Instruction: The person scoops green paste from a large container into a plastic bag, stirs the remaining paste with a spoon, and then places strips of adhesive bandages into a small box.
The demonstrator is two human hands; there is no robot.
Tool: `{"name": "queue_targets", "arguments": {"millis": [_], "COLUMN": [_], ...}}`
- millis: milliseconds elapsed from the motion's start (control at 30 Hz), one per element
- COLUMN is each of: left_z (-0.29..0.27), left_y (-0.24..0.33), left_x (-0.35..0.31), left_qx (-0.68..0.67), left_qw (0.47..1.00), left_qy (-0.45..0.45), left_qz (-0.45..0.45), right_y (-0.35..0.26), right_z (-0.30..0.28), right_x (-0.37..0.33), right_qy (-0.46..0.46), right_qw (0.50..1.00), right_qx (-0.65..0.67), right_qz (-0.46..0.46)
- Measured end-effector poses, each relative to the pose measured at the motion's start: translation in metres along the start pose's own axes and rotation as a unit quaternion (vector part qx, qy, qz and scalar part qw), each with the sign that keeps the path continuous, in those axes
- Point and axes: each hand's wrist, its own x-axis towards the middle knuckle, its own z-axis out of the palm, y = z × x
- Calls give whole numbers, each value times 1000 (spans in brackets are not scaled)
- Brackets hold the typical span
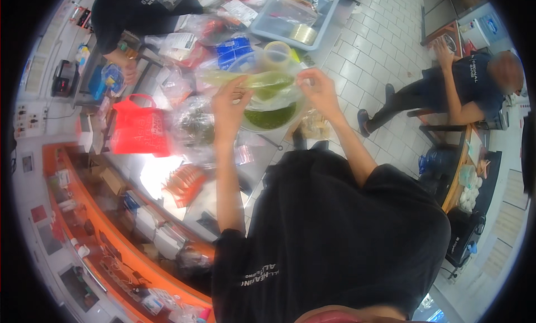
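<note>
My left hand pinches a greenish bag, my right hand seemingly its edge, with green mixture remaining in the bowl.

Right in front of you is a table, and it is very full. A wide bowl sits on it, near you. Just to its left lies a clear bag with dark green bits inside, and farther left is a bright red bag. Some orange packets are down on your left. A blue pack is past the bowl, and a big gray-blue tray is at the far end. The floor on your right has pale tiles, with a person's dark shoes on it.
</note>
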Motion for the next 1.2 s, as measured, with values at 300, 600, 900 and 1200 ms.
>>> {"name": "queue_targets", "arguments": {"millis": [300,600,900,1200], "left_z": [2,6,9,9], "left_y": [-13,-17,-9,7], "left_x": [-12,-16,-13,-16], "left_qx": [10,-3,-26,-38], "left_qw": [1000,1000,998,997], "left_qy": [23,24,47,31], "left_qz": [9,-1,15,53], "right_y": [-21,-47,-43,2], "right_z": [0,-4,-7,-7], "right_x": [-3,-3,-6,-10], "right_qy": [29,38,34,88], "right_qw": [999,999,998,979], "right_qx": [36,-8,-1,116], "right_qz": [13,34,57,143]}}
